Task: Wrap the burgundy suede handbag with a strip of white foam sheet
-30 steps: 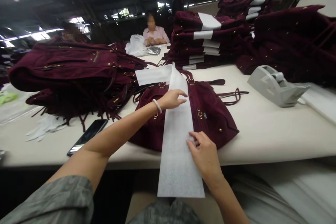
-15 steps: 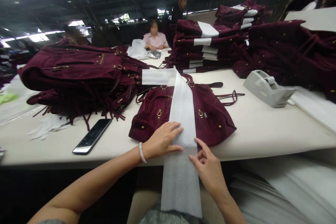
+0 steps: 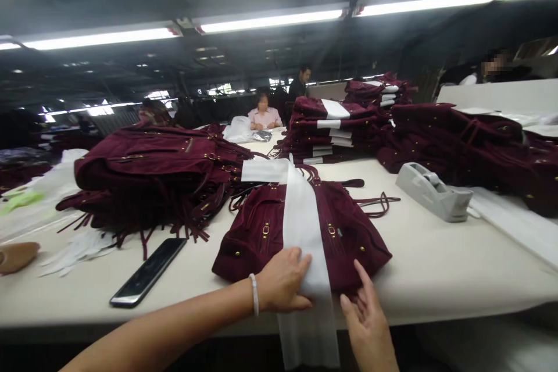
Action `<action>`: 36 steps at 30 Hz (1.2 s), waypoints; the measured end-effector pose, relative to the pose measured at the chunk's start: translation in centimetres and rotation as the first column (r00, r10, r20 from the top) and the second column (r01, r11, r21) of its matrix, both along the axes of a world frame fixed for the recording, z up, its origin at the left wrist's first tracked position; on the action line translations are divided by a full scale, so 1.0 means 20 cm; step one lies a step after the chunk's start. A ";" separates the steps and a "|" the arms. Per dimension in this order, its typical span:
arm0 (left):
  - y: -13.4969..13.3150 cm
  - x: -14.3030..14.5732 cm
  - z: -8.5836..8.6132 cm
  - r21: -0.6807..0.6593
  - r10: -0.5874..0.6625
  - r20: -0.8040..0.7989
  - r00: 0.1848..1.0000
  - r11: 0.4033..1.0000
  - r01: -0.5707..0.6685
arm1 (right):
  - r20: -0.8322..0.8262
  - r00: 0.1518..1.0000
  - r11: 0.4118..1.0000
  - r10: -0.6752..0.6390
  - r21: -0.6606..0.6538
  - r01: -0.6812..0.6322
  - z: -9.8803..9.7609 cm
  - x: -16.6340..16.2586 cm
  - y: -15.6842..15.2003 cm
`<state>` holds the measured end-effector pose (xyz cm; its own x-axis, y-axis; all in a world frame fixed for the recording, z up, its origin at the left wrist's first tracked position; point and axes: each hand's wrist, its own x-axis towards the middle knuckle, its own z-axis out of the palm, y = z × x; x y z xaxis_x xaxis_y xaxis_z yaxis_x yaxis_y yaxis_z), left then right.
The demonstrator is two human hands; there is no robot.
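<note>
Cream table (image 3: 436, 267) in dim strip-lit hall; left hand (image 3: 283, 285) flat, right hand (image 3: 366, 319) spread on white strip (image 3: 303, 226).

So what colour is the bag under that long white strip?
The bag is dark red, like wine, with small gold metal bits. The head view shows it.

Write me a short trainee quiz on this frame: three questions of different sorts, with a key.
1. True or false: the white foam strip lies lengthwise across the dark red bag and hangs over the near table edge.
2. Multiple choice: what lies on the table just left of that bag? A. scissors B. a phone C. a cup
3. Short answer: which hand presses flat on the strip at the bag's near edge?

Key
1. True.
2. B.
3. The left hand; the right hand is open beside the strip, fingers spread, and seems not to grip it.
</note>
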<state>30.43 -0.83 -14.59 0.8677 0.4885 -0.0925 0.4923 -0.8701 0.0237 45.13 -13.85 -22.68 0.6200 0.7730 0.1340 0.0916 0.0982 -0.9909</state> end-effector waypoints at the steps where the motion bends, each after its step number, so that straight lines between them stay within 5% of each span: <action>1: 0.00 0.00 0.00 -0.002 0.003 0.010 1.000 1.000 -0.003 | -0.010 0.999 0.998 0.036 0.042 -0.036 0.02 0.00 0.01; 5: -0.04 -0.01 -0.04 -0.010 0.066 0.093 0.993 0.998 -0.065 | 0.034 0.989 0.979 0.146 0.140 -0.149 0.05 0.02 0.08; 10: -0.03 0.00 -0.07 0.022 0.172 0.120 0.978 0.984 -0.176 | -0.039 0.993 0.986 0.113 0.124 -0.108 0.03 0.11 0.21; 17: 0.13 -0.05 0.36 0.239 0.069 0.295 0.953 0.960 -0.143 | -0.094 0.955 0.959 0.280 0.073 -0.274 0.07 0.20 0.36; 19: 0.13 -0.05 0.42 0.279 0.047 0.268 0.962 0.952 -0.124 | -0.142 0.952 0.960 0.272 0.107 -0.258 0.05 0.18 0.38; 21: 0.10 -0.03 0.40 0.267 0.040 0.229 0.973 0.958 -0.102 | -0.153 0.961 0.972 0.230 0.090 -0.218 0.02 0.16 0.39; 26: 0.02 -0.06 0.14 0.175 0.011 0.257 0.966 0.983 -0.058 | 0.018 0.998 0.996 0.061 -0.073 -0.059 -0.01 0.23 0.29; 29: 0.07 -0.11 0.13 0.178 0.001 0.371 0.929 0.981 -0.072 | 0.050 0.995 0.995 0.088 -0.054 -0.085 0.03 0.30 0.23; 32: 0.16 -0.16 0.34 0.213 0.005 0.514 0.858 0.968 -0.133 | 0.034 0.986 0.985 0.164 -0.053 -0.162 0.06 0.36 0.27; 36: 0.22 -0.21 0.89 0.182 0.047 0.689 0.723 0.955 -0.235 | 0.031 0.973 0.971 0.228 -0.074 -0.226 0.09 0.42 0.46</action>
<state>26.18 3.49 3.17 0.5726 0.5342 0.6219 0.5454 -0.8146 0.1975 53.52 -4.62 -20.86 0.4227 0.9012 0.0953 0.1140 0.0515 -0.9921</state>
